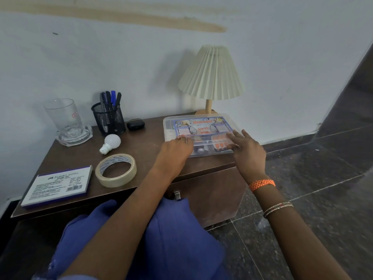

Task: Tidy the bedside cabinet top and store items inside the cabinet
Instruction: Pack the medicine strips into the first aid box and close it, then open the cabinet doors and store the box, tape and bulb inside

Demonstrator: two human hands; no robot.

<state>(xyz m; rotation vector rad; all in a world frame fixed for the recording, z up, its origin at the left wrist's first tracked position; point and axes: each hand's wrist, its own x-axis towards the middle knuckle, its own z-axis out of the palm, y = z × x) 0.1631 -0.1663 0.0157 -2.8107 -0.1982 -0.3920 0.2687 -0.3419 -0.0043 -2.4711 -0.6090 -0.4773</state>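
Note:
A clear plastic first aid box with a printed label lies on the right side of the brown cabinet top. My left hand rests at the box's near left edge, fingertips on its lid. My right hand lies at the box's near right corner, fingers spread and touching it. Whether either hand grips the box is unclear. Further left on the top are a tape roll, a white bulb, a boxed stamp pad, a black earbud case, a mesh pen holder and a glass on a glass ashtray.
A pleated table lamp stands at the back right, just behind the box. The wall runs close behind the cabinet. The cabinet front with a metal handle is below the top, partly hidden by my blue-clad knees. Dark tiled floor lies to the right.

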